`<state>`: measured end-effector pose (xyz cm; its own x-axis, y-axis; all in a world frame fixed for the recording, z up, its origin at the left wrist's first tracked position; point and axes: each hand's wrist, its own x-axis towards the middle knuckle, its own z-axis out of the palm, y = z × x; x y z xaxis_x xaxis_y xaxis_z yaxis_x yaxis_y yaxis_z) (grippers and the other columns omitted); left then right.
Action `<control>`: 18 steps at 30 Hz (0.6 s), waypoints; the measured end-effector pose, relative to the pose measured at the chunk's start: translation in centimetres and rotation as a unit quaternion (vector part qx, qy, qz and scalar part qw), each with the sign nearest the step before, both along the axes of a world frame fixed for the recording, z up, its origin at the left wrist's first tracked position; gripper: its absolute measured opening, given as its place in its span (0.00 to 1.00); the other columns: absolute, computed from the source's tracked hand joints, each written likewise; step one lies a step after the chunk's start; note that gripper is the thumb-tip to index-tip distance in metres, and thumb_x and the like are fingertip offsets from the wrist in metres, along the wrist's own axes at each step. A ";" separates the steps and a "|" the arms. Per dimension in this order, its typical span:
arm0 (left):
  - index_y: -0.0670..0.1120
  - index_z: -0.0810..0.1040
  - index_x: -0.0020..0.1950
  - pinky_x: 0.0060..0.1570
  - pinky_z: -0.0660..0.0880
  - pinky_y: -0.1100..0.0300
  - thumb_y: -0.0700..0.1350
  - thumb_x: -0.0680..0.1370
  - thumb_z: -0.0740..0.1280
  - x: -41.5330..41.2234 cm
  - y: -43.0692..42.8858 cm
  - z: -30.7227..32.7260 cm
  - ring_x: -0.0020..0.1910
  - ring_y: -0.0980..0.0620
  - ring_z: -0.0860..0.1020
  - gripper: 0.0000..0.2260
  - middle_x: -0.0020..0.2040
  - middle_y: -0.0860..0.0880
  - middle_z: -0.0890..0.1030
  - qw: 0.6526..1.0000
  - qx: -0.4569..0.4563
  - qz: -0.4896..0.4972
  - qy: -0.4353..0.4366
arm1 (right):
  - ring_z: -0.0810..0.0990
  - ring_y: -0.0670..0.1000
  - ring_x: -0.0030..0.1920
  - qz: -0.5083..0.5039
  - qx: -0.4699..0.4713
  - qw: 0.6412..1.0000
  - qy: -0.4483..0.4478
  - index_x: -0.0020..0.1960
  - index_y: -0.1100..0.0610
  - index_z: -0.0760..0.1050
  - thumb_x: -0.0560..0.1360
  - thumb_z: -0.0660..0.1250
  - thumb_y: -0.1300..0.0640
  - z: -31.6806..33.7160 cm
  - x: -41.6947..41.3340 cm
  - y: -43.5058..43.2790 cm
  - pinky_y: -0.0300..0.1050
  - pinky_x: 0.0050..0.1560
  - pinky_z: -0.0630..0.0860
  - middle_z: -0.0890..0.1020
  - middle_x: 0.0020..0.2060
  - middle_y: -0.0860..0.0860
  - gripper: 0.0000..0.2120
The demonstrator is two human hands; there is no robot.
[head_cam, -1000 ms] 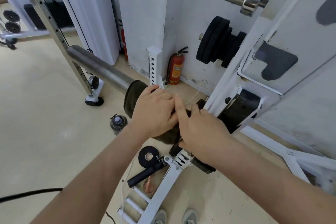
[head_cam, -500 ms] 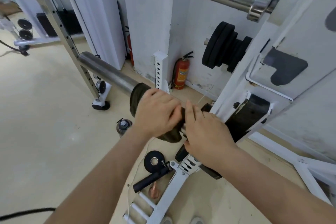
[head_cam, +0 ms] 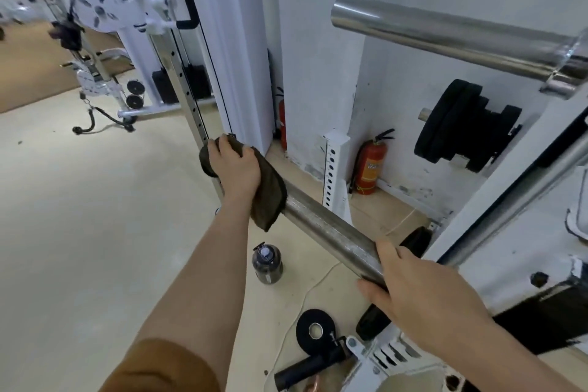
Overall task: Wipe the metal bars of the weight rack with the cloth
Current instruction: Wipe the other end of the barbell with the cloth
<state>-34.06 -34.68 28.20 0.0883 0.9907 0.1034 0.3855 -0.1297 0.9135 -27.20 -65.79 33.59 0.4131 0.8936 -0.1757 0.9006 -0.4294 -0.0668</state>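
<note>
Clamps cloth [head_cam: 267,197] round bar [head_cam: 331,229] at its far end with left hand [head_cam: 237,169], fingers curled over it, probably for full contact while wiping. Steadies bare near end with right hand [head_cam: 423,299], fingers wrapped round it. Below, pale floor [head_cam: 95,232] with bottle [head_cam: 267,264]; further right, extinguisher [head_cam: 370,169] against wall [head_cam: 318,41], plates [head_cam: 461,124] stacked beyond.

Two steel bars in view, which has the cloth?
The lower bar: left hand grips the dark cloth round its far end, right hand holds its near end. The upper bar is bare.
</note>
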 end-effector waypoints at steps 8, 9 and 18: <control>0.45 0.79 0.59 0.49 0.81 0.47 0.65 0.74 0.65 0.0 -4.5 0.5 0.47 0.44 0.83 0.26 0.48 0.44 0.84 0.864 -0.319 0.033 -0.388 | 0.78 0.50 0.35 0.014 -0.007 0.998 -0.062 0.57 0.51 0.59 0.77 0.44 0.33 -0.2 -0.2 0.1 0.45 0.34 0.77 0.77 0.46 0.48 0.24; 0.47 0.80 0.56 0.52 0.80 0.49 0.65 0.75 0.63 0.1 -6.1 0.8 0.48 0.45 0.82 0.23 0.47 0.46 0.84 0.852 -0.329 0.032 -0.405 | 0.77 0.49 0.35 0.015 -0.008 0.999 -0.051 0.55 0.51 0.59 0.77 0.45 0.33 -0.1 -0.1 0.1 0.44 0.33 0.76 0.77 0.46 0.48 0.23; 0.44 0.76 0.59 0.57 0.77 0.46 0.63 0.79 0.59 0.5 -22.6 -0.3 0.52 0.46 0.81 0.24 0.53 0.45 0.82 0.870 -0.374 -0.074 -0.312 | 0.69 0.48 0.68 0.025 0.189 0.979 0.074 0.72 0.56 0.68 0.84 0.52 0.51 0.4 0.5 -1.0 0.34 0.68 0.61 0.71 0.69 0.50 0.20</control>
<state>-33.57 -57.28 27.89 0.3791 0.7836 -0.4923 -0.1863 0.5857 0.7888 -26.68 -66.75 33.98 0.3630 0.9245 0.1166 0.8883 -0.3055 -0.3429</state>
